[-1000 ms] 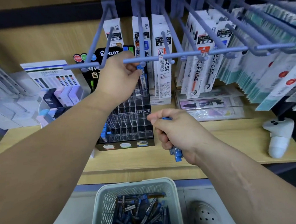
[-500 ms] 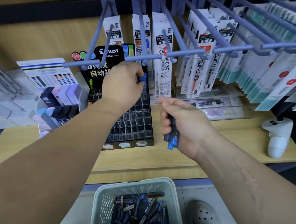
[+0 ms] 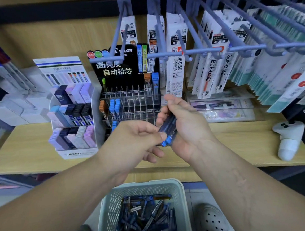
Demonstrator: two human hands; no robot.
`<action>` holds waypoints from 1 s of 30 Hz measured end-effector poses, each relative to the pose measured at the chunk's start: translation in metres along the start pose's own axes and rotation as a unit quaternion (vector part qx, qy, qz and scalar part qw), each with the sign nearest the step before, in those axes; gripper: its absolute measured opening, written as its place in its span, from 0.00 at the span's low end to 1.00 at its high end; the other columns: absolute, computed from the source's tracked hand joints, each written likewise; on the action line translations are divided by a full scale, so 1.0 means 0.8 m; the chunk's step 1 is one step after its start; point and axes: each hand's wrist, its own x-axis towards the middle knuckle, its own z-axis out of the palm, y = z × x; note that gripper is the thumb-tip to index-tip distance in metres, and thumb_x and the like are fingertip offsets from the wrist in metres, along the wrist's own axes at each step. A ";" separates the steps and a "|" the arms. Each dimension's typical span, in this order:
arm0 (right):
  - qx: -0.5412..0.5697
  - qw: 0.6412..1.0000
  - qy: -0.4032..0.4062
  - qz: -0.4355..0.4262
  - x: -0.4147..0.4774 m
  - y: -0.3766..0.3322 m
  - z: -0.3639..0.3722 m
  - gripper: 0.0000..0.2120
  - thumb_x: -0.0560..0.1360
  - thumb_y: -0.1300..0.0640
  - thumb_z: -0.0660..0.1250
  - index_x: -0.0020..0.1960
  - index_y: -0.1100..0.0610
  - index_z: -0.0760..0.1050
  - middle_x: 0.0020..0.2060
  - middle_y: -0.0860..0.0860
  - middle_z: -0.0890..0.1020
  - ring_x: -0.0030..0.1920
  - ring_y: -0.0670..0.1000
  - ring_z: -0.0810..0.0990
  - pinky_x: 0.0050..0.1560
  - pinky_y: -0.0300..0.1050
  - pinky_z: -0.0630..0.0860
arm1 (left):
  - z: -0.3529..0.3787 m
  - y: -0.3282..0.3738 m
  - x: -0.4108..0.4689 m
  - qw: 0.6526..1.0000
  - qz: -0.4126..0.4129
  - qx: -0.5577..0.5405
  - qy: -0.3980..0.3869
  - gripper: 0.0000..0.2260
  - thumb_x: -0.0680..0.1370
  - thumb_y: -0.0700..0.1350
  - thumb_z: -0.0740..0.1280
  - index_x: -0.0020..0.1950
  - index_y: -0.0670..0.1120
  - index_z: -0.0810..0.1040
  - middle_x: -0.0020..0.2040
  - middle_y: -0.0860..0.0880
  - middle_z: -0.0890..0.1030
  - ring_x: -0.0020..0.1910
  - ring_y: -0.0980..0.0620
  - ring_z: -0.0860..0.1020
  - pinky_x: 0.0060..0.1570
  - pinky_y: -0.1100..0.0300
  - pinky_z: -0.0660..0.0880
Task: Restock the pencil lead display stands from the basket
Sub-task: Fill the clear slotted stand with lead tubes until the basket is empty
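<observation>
My right hand [image 3: 186, 125] grips a bundle of blue-capped pencil lead tubes [image 3: 168, 132] in front of the black Pilot display stand [image 3: 129, 99]. My left hand [image 3: 133, 142] has its thumb and forefinger pinching the end of one tube in that bundle. The stand's clear grid of slots holds a blue tube [image 3: 155, 84] and an orange one [image 3: 147, 83] in its back row, with more blue tubes [image 3: 115, 107] at its left. Below, the pale mesh basket [image 3: 109, 208] holds several dark blue lead tubes [image 3: 146, 216].
A white Mono stand [image 3: 72, 121] of pastel and dark cases sits left of the Pilot stand. Blue peg hooks [image 3: 185, 52] with hanging refill packs jut out overhead. A white controller [image 3: 288, 138] lies on the wooden shelf [image 3: 240, 145] at right.
My left hand let go of a blue tube in the stand's back row and came down to the bundle. My right hand rose slightly, turning the bundle toward the left hand.
</observation>
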 end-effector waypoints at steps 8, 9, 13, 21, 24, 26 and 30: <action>0.024 0.999 -0.039 0.011 -0.015 0.014 0.010 0.13 0.85 0.58 0.58 0.69 0.56 0.69 0.48 0.62 0.86 0.49 0.59 0.87 0.57 0.55 0.82 | -0.006 -0.017 -0.010 0.992 0.014 -0.094 0.079 0.01 0.75 0.35 0.72 0.44 0.38 0.82 0.36 0.39 0.84 0.31 0.48 0.81 0.31 0.59 0.78; 0.029 0.999 -0.038 0.012 -0.016 0.016 0.011 0.14 0.85 0.57 0.58 0.70 0.55 0.67 0.50 0.63 0.86 0.50 0.60 0.87 0.59 0.57 0.81 | -0.004 -0.018 -0.009 0.990 0.021 -0.103 0.089 0.02 0.74 0.34 0.73 0.44 0.37 0.81 0.36 0.38 0.83 0.31 0.48 0.80 0.30 0.59 0.78; 0.036 0.998 -0.041 0.028 -0.015 0.018 0.011 0.17 0.85 0.52 0.58 0.72 0.56 0.66 0.52 0.61 0.86 0.51 0.58 0.87 0.51 0.52 0.84 | 0.003 -0.021 -0.006 0.985 0.055 -0.117 0.115 0.05 0.74 0.34 0.73 0.40 0.39 0.79 0.30 0.39 0.81 0.26 0.48 0.78 0.27 0.59 0.77; -0.024 0.998 -0.037 0.048 -0.014 0.010 0.010 0.20 0.85 0.49 0.58 0.58 0.64 0.80 0.51 0.57 0.87 0.51 0.53 0.87 0.48 0.46 0.82 | 0.008 -0.023 0.002 0.978 0.076 -0.158 0.110 0.07 0.74 0.35 0.73 0.38 0.41 0.77 0.30 0.41 0.80 0.26 0.48 0.78 0.27 0.59 0.76; -0.002 0.999 -0.039 0.037 -0.015 0.002 0.011 0.22 0.85 0.50 0.57 0.46 0.62 0.83 0.48 0.58 0.87 0.52 0.55 0.87 0.48 0.49 0.82 | 0.003 -0.015 0.005 0.981 0.082 -0.166 0.056 0.06 0.75 0.37 0.72 0.40 0.40 0.78 0.32 0.40 0.81 0.28 0.48 0.79 0.29 0.59 0.77; 0.025 0.998 -0.039 0.030 -0.013 -0.001 0.012 0.17 0.85 0.50 0.57 0.58 0.64 0.76 0.48 0.60 0.87 0.51 0.57 0.87 0.49 0.50 0.83 | 0.001 -0.013 0.007 0.980 0.087 -0.170 0.056 0.05 0.76 0.38 0.71 0.41 0.40 0.78 0.35 0.40 0.83 0.28 0.48 0.79 0.29 0.60 0.77; 0.024 0.999 -0.021 0.032 -0.006 0.001 0.008 0.17 0.85 0.50 0.57 0.65 0.63 0.70 0.48 0.60 0.87 0.48 0.57 0.88 0.45 0.52 0.85 | 0.001 -0.016 0.012 0.975 0.089 -0.174 0.107 0.04 0.77 0.38 0.70 0.43 0.40 0.79 0.41 0.41 0.85 0.30 0.49 0.81 0.30 0.60 0.78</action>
